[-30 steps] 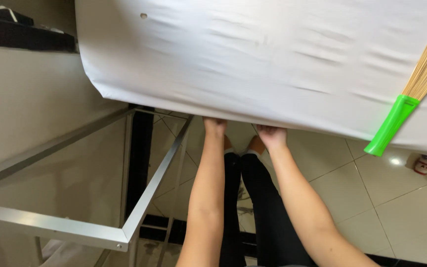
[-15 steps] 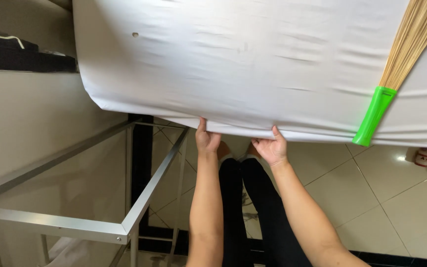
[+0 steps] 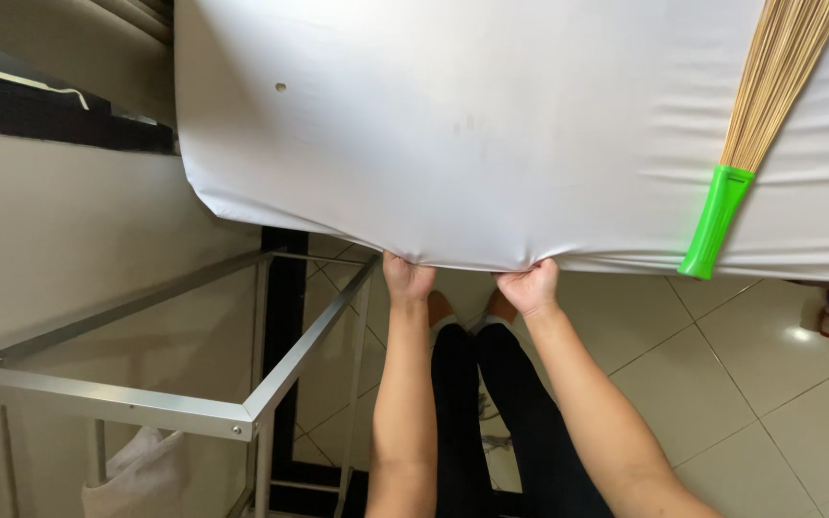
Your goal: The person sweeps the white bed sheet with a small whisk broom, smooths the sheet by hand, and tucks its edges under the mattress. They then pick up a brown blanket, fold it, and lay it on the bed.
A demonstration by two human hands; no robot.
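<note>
Since a second ago both hands have come up from under the hem to clamp the near edge of the white sheet, and the ripples have pulled flat. Left hand and right hand sit side by side, each grip pinching the hem. From them the sheet spreads toward twelve o'clock over the bed, its edge running nine to three. A broom with green handle lies at two o'clock, nearer the right hand.
</note>
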